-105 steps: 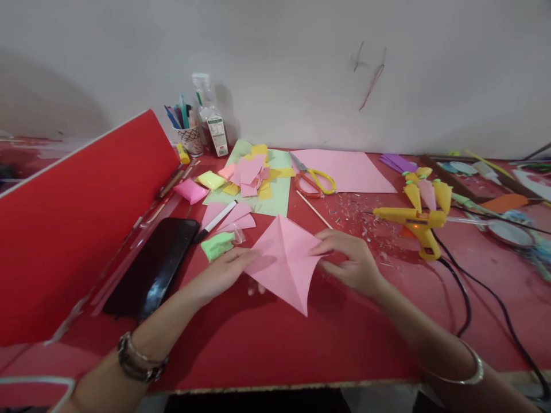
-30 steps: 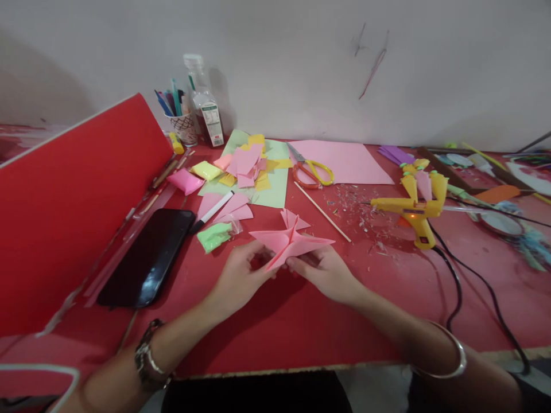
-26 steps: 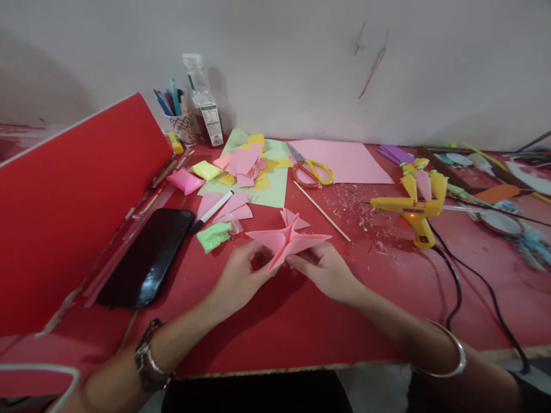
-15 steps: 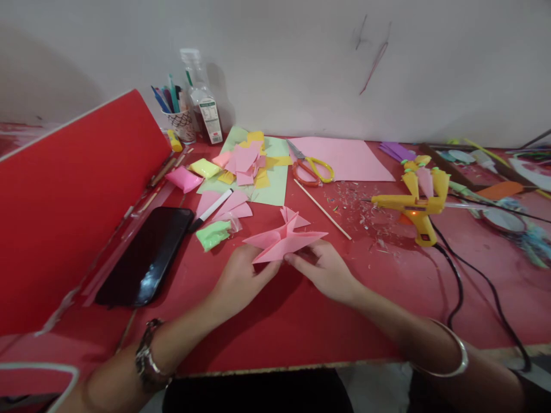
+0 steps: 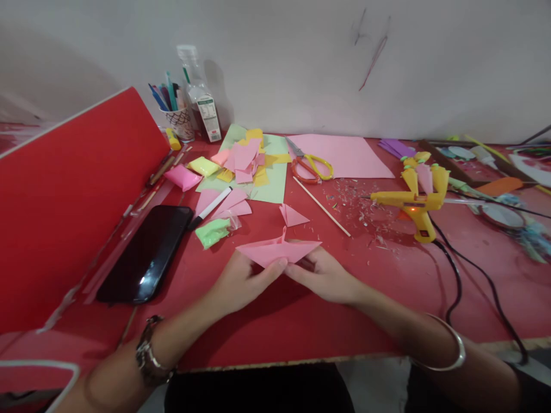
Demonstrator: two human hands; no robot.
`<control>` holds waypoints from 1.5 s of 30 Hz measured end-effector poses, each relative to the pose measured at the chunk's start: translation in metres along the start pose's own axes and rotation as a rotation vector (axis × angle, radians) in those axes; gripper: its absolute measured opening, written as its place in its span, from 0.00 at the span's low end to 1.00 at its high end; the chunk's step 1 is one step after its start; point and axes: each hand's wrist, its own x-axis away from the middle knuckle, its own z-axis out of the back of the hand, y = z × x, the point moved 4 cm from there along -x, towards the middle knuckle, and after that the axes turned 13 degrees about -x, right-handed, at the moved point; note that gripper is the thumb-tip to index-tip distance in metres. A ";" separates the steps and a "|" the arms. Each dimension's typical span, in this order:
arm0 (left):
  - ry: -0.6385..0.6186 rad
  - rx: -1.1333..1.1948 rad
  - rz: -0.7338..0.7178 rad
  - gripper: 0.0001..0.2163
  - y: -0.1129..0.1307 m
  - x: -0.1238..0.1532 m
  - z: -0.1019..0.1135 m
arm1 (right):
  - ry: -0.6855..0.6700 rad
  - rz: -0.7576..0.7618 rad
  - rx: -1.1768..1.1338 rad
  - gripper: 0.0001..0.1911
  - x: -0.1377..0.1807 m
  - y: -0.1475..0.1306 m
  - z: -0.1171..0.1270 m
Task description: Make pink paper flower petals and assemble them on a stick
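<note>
Between both hands is a folded pink paper [image 5: 275,252], wide and pointed at its left and right ends, with a small upright fold in the middle. My left hand [image 5: 244,281] grips it from the left, thumb pressed on its near face. From the right, my right hand [image 5: 325,275] pinches it, its thumb close to the left one. The fingers behind the paper are partly hidden. Just beyond lies a small folded pink paper piece [image 5: 294,215] on the red table [image 5: 275,332]. A thin wooden stick [image 5: 322,206] lies to its right.
A yellow glue gun [image 5: 413,203] with a lit orange light and black cord stands at right. Scissors [image 5: 310,163] rest on pink paper [image 5: 353,158]. A phone [image 5: 146,252], marker [image 5: 210,208] and green clay packet [image 5: 213,232] lie left. A glass bottle [image 5: 204,109] stands behind.
The folded pink paper has been turned and its flaps brought together, so it now looks flatter and boat-shaped. The small pink piece behind it shows more fully.
</note>
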 end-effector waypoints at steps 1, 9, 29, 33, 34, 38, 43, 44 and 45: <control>-0.007 0.007 0.002 0.08 0.000 0.000 0.000 | 0.008 -0.003 -0.021 0.07 -0.001 0.000 0.001; -0.030 -0.087 -0.059 0.09 0.001 0.001 -0.002 | 0.225 -0.036 0.003 0.03 -0.003 0.001 0.013; -0.073 0.062 0.118 0.09 -0.004 -0.003 -0.005 | 0.312 -0.161 -0.063 0.06 -0.003 0.005 0.017; -0.039 -0.050 0.171 0.13 -0.008 -0.005 -0.002 | 0.299 -0.183 -0.080 0.07 -0.003 0.005 0.015; -0.035 -0.071 0.165 0.15 -0.008 -0.005 -0.001 | 0.295 -0.192 -0.068 0.07 -0.003 0.005 0.015; -0.063 -0.128 0.107 0.18 -0.007 -0.004 -0.002 | 0.219 -0.277 -0.056 0.06 -0.001 0.007 0.011; -0.165 -0.146 0.089 0.21 -0.008 -0.003 -0.005 | 0.013 -0.408 -0.024 0.10 0.002 0.013 0.005; -0.183 -0.153 0.099 0.21 -0.009 -0.002 -0.006 | -0.007 -0.416 -0.009 0.10 0.002 0.013 0.005; -0.201 -0.156 0.111 0.22 -0.010 -0.002 -0.006 | -0.020 -0.420 -0.003 0.11 0.002 0.014 0.006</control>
